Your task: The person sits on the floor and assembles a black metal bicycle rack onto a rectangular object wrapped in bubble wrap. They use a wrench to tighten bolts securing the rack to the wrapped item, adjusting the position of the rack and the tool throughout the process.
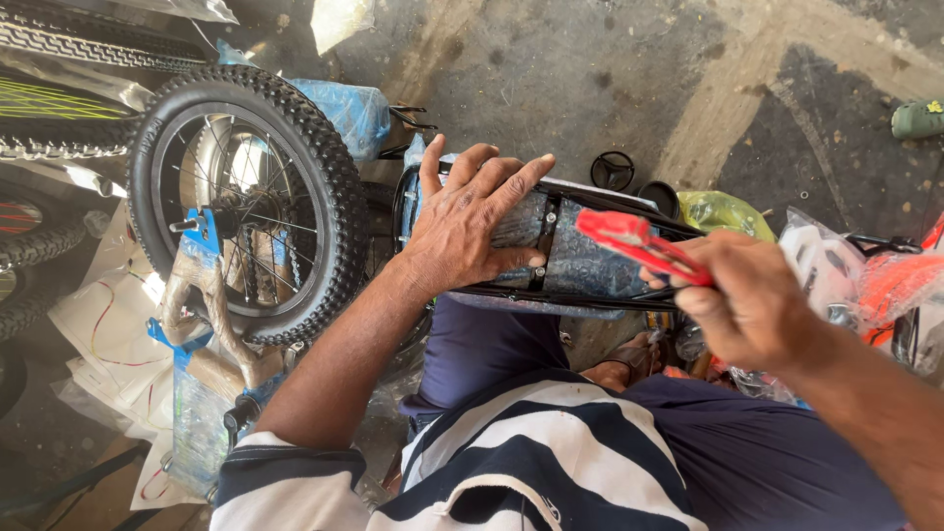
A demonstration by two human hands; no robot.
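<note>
1. A bicycle seat (575, 264), wrapped in clear plastic, is seen resting across the person's lap, underside up.
2. The seat is pressed down by the left hand (470, 224), palm flat, fingers spread, not clenched.
3. Red-handled pliers (641, 244) are grasped in the right hand (752, 300), just beside the seat.
4. A small bicycle wheel (251, 202) is noted to the left, on the concrete floor (590, 69).

The left hand (470, 224) lay flat, palm down, fingers spread and pointing away from the body, forearm reaching forward. The right hand (752, 300) was curled in a closed grip, thumb on top, wrist bent inward.
</note>
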